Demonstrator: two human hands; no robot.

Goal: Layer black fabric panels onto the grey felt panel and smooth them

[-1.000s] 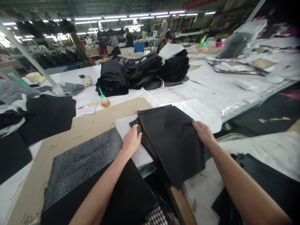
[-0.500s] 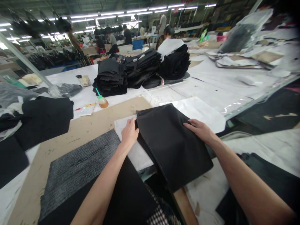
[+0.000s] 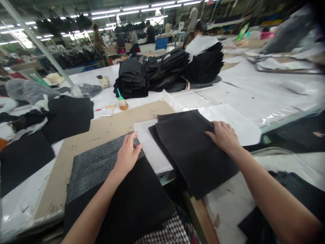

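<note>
A stack of black fabric panels point(image 3: 188, 145) lies in front of me, its lower layers showing unevenly along the left side. My right hand point(image 3: 225, 135) rests on the stack's right edge, thumb apart from the fingers. To the left, my left hand point(image 3: 129, 152) is empty, fingers apart and slightly bent. It hovers over the border between a grey ribbed textile stack point(image 3: 101, 164) and a plain black panel point(image 3: 142, 193). White paper point(image 3: 154, 145) shows between that black panel and the fabric stack.
Thick bundles of black pieces point(image 3: 167, 69) stand further back on the white-covered table point(image 3: 243, 84). A small bottle with a green nozzle point(image 3: 123, 104) stands on the table, near brown board point(image 3: 109, 127). More black cloth point(image 3: 71, 113) lies left. Several people are in the background.
My left hand has let go of the stack's left edge and moved left, its fingers opening. The panels now lie flatter. My right hand has flattened at the right edge. The view has shifted left.
</note>
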